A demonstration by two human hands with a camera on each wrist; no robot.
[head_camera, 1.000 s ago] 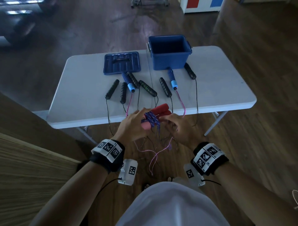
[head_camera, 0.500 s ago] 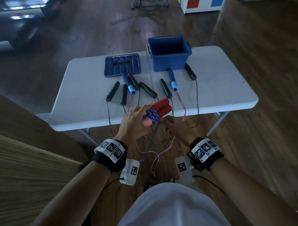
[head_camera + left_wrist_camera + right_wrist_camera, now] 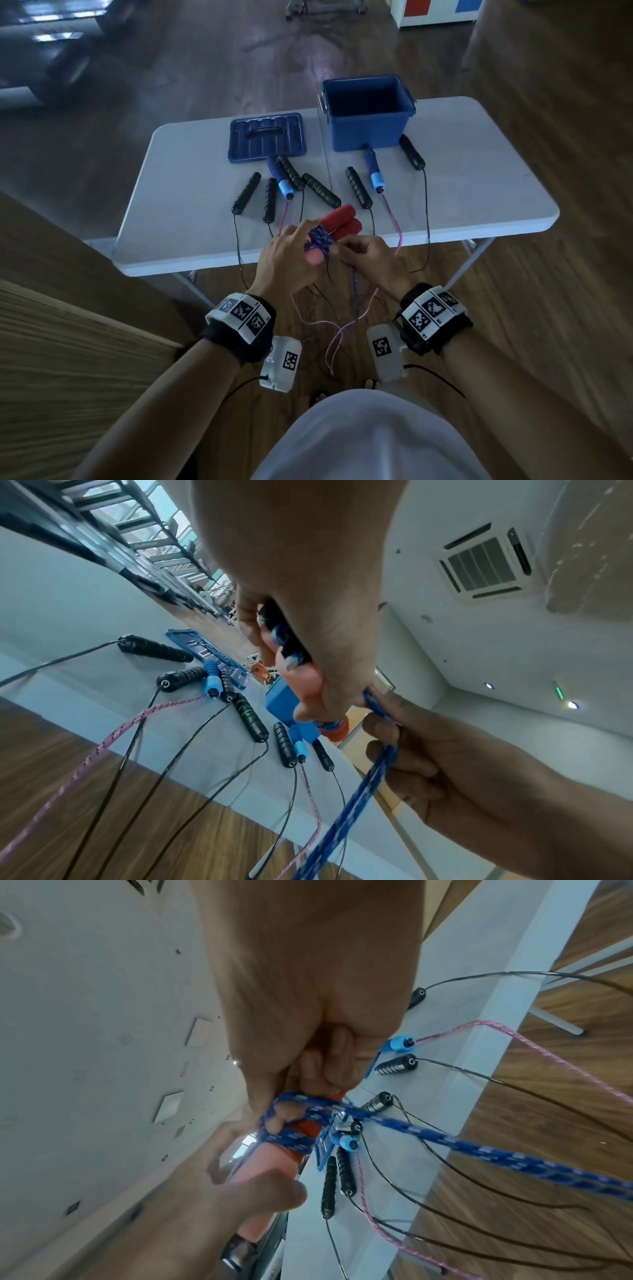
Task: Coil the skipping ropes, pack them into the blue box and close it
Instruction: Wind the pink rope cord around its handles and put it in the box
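Note:
Two red handles (image 3: 342, 221) lie side by side with a blue braided rope (image 3: 320, 240) wound around their near end. My left hand (image 3: 291, 260) grips these handles just above the table's front edge. My right hand (image 3: 366, 257) pinches the loose blue rope (image 3: 445, 1139) close beside the red handles (image 3: 274, 1158), and the rest of the rope (image 3: 363, 791) hangs down toward the floor. The open blue box (image 3: 368, 133) stands at the back of the table. Its lid (image 3: 266, 137) lies flat to the left of it.
On the white table (image 3: 479, 205) lie several black handles (image 3: 246, 197) and two blue handles (image 3: 374, 169), their black and pink cords (image 3: 394, 222) hanging over the front edge to the wooden floor. A wooden surface (image 3: 68, 342) lies to my left.
Both hands have risen with the red handles toward the table's front edge. The right hand has come up from below the handles to their right side, carrying the blue rope.

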